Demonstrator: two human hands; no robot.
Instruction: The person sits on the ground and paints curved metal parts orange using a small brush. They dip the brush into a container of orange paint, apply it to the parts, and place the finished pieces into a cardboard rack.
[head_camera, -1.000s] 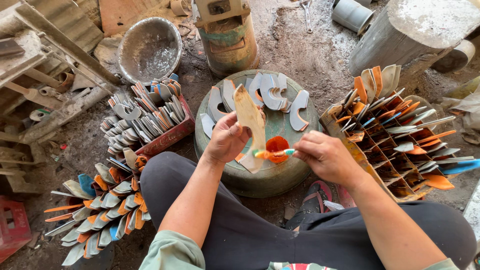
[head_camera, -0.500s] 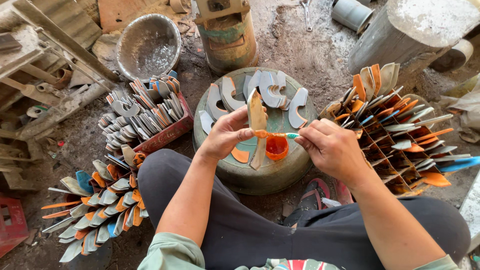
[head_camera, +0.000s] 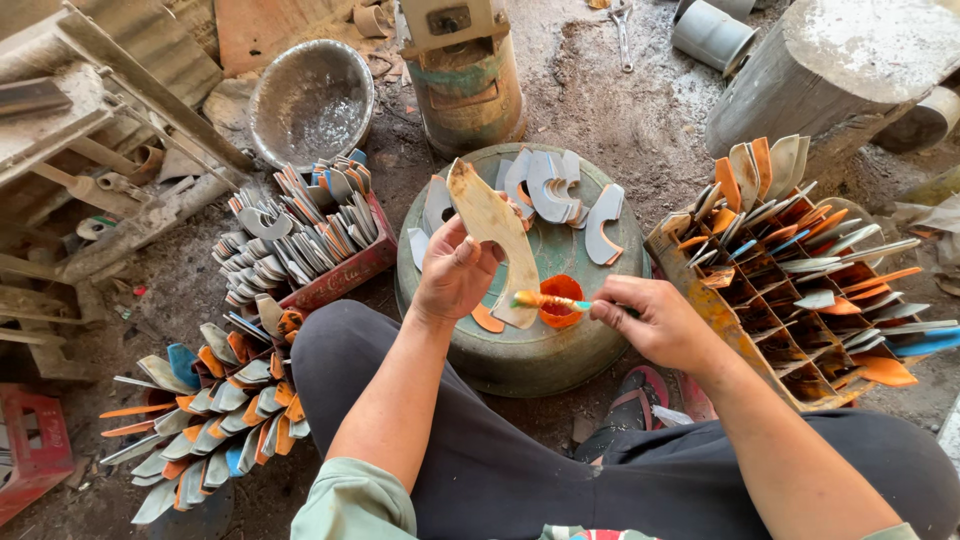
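My left hand (head_camera: 455, 270) holds a curved, tan sickle-shaped blade (head_camera: 495, 235) upright over an overturned green basin (head_camera: 520, 350). My right hand (head_camera: 650, 318) grips a small brush (head_camera: 550, 300) with an orange-stained tip, touching the blade's lower part. Just below the brush sits a small cup of orange paint (head_camera: 560, 298) on the basin. An orange-painted piece (head_camera: 487, 320) lies beside the cup. Several grey curved blades (head_camera: 555, 190) with orange edges rest on the far side of the basin.
A compartmented crate (head_camera: 800, 290) of painted blades stands at the right. A red crate (head_camera: 330, 270) full of grey blades sits at the left, with a fanned pile of blades (head_camera: 215, 415) nearer me. A metal bowl (head_camera: 310, 100), a drum (head_camera: 465, 70) and a stump (head_camera: 840, 70) lie beyond.
My left hand has turned and raised the blade, so its broad tan face now shows. The brush tip has shifted from the paint cup onto the blade's lower edge.
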